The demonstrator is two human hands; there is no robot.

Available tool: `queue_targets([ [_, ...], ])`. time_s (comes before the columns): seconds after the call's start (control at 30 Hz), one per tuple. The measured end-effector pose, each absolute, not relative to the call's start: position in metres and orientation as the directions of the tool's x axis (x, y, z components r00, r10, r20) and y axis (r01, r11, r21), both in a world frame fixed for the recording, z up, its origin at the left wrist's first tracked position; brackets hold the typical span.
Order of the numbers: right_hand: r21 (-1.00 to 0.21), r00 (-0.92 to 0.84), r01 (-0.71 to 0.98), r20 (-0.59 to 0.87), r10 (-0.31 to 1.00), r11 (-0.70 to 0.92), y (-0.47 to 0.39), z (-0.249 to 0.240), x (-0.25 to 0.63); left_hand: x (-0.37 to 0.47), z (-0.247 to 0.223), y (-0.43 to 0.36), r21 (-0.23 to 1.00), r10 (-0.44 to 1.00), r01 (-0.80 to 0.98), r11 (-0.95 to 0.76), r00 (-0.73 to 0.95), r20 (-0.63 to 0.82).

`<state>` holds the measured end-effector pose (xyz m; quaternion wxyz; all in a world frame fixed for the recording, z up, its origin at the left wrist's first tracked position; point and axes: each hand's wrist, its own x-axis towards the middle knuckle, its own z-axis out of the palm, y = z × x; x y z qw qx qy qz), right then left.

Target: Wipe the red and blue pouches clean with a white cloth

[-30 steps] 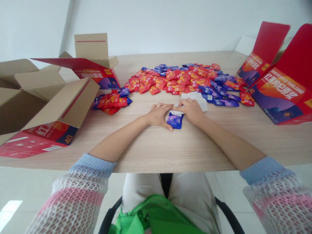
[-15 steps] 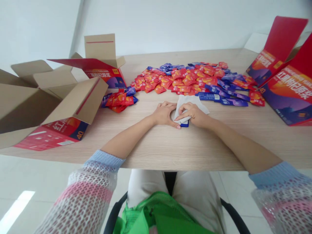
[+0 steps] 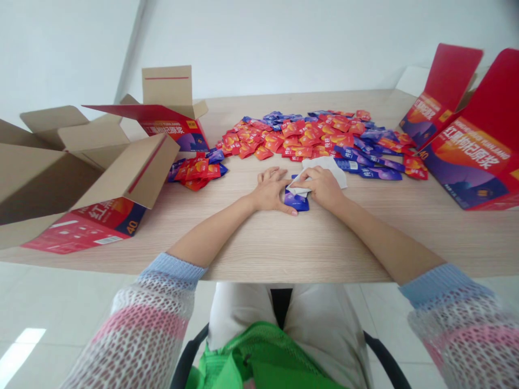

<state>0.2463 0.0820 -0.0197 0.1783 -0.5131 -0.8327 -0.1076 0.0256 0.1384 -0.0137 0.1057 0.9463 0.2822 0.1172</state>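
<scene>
A blue-purple sachet [image 3: 297, 202] lies flat on the table in front of me. My left hand [image 3: 271, 190] rests on the tabletop at its left side, fingers spread, with the thumb by the sachet's lower left edge and the forefinger near its upper part. In my right hand [image 3: 322, 188] is a white wipe [image 3: 335, 168], bunched under the fingertips and pressed on the sachet. The wipe's loose end spreads out behind the hand, and together they hide the sachet's upper middle.
A wide heap of red sachets [image 3: 292, 141] and blue ones stretches behind my hands. A smaller pile [image 3: 199, 172] lies left, beside an open carton [image 3: 117, 216]. Another open carton [image 3: 174, 129] stands behind it. Red and blue cartons [image 3: 470, 156] stand at the right.
My right hand has drawn the wipe up and away from the sachet's lower part, so more of its blue face shows. My left hand stays beside it. The view has shifted slightly.
</scene>
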Motion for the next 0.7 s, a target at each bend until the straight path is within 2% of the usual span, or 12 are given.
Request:
queue_targets([
  [0.17, 0.027, -0.364, 0.921, 0.413, 0.835, 0.389, 0.088, -0.027, 0.251, 0.026, -0.016, 0.14, 0.277, 0.584, 0.529, -0.802, 0.791, 0.182],
  [0.4, -0.041, -0.337, 0.923, 0.393, 0.856, 0.383, 0.087, -0.029, 0.253, 0.026, -0.014, 0.142, 0.277, 0.558, 0.513, -0.813, 0.821, 0.117],
  [0.5, -0.122, -0.43, 0.857, 0.365, 0.826, 0.501, 0.082, -0.023, 0.257, 0.026, -0.011, 0.14, 0.262, 0.57, 0.533, -0.805, 0.817, 0.087],
  [0.6, -0.238, -0.568, 0.704, 0.377, 0.732, 0.669, 0.076, -0.019, 0.256, 0.026, -0.007, 0.138, 0.257, 0.543, 0.512, -0.82, 0.837, 0.063],
  [0.7, -0.327, -0.62, 0.598, 0.391, 0.681, 0.732, 0.073, -0.017, 0.25, 0.027, -0.006, 0.138, 0.264, 0.505, 0.48, -0.837, 0.863, 0.031],
])
